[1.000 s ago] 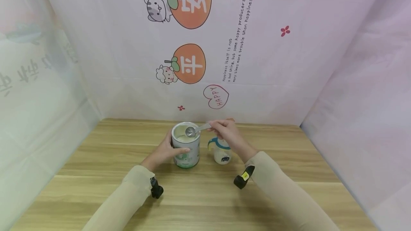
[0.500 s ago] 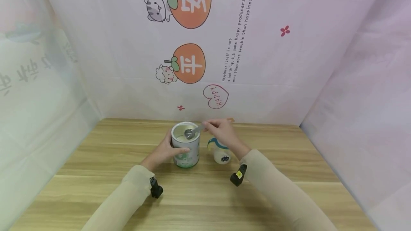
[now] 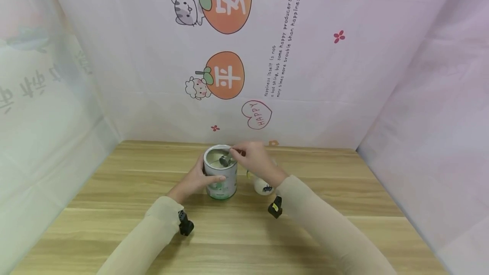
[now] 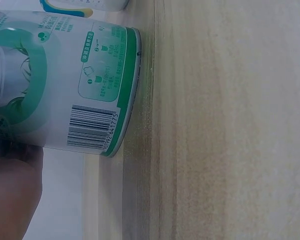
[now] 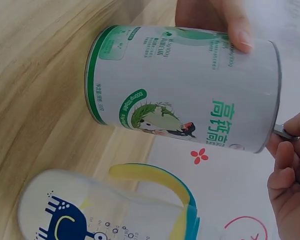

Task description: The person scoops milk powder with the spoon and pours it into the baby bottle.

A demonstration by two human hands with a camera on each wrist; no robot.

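A white and green milk powder can [image 3: 223, 186] stands upright and lidless on the table, pale powder [image 3: 214, 161] showing inside. My left hand [image 3: 195, 179] grips the can's left side, its thumb across the front. With fingertips just over the rim, my right hand [image 3: 255, 159] pinches the handle of a metal measuring spoon [image 3: 224, 161], whose bowl is inside the can's mouth. In the right wrist view only a bit of the spoon's handle shows at the rim. Right of the can, partly behind my right forearm, stands a baby bottle [image 5: 110, 210] with a yellow and blue handle.
The wood-grain table [image 3: 229, 241] runs back to a white printed cloth [image 3: 317, 118], which rises close behind the can. Cloth also hangs along both sides. A black wrist camera [image 3: 186, 224] sits on the left cuff, another on the right.
My right hand has moved left and closer to the can, bringing the spoon's bowl from over the mouth down into the can. The left hand and can have stayed put.
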